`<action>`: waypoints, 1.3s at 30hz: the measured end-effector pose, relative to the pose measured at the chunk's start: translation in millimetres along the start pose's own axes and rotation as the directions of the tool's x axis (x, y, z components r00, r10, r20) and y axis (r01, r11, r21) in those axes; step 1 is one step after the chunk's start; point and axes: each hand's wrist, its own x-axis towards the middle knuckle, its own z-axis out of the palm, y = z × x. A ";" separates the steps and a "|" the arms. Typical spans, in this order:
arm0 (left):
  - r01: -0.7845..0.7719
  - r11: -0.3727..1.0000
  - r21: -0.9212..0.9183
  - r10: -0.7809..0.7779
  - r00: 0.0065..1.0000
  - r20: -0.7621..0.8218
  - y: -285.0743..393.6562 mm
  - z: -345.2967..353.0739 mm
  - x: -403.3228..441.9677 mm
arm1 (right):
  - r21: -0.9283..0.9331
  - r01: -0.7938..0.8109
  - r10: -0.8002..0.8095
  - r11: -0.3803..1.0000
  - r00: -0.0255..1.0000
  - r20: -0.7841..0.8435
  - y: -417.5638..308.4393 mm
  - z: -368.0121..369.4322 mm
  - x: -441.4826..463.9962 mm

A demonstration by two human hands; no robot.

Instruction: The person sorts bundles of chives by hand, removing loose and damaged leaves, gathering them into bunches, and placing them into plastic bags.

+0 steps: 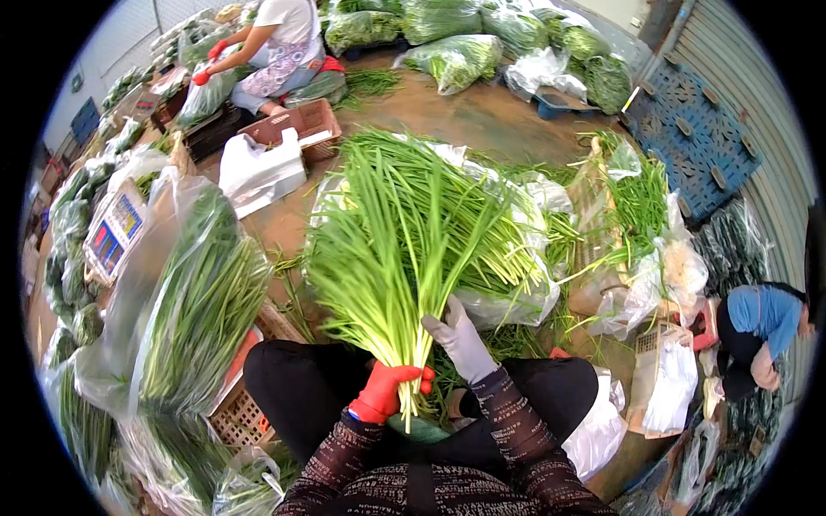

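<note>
My left hand (pixel 387 391), in a red glove, is wrapped round the pale lower stems of a bunch of long green leafy stalks (pixel 387 292). The leaves fan out upward and away from me. My right hand (pixel 456 337), in a grey glove, is beside the bunch on its right, its fingers spread, with thumb and fingertips close to the stems. Nothing shows in its grip. Just beyond lies a large pile of the same green stalks (pixel 482 224) on a clear plastic sheet (pixel 516 308).
Bagged greens (pixel 202 292) lean at my left over an orange crate (pixel 241 413). A brown crate (pixel 301 129) stands beyond. At right are a crate with white bags (pixel 667 378), a blue pallet (pixel 693 129) and a bent-over person (pixel 761 322). Another person (pixel 280 43) sits back left.
</note>
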 end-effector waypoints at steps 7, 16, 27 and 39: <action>-0.190 0.273 0.943 0.423 0.904 0.060 63.6 48.3 -19.6 | 0.021 0.177 -0.177 0.984 0.983 0.042 -22.5 48.3 -16.5; 0.072 -0.619 0.782 0.478 0.824 0.302 2.6 35.0 18.4 | 0.525 -0.168 0.267 0.835 0.957 -0.118 53.0 -11.5 -7.5; -0.243 -0.559 0.793 0.198 0.890 0.412 24.0 48.8 -2.9 | 0.618 -0.273 0.288 0.738 0.954 0.078 60.4 -26.3 -28.3; -0.225 0.769 0.598 0.129 0.971 0.199 53.7 29.9 -42.8 | 0.695 0.178 -0.150 0.696 0.983 -0.101 -26.0 -22.0 -50.6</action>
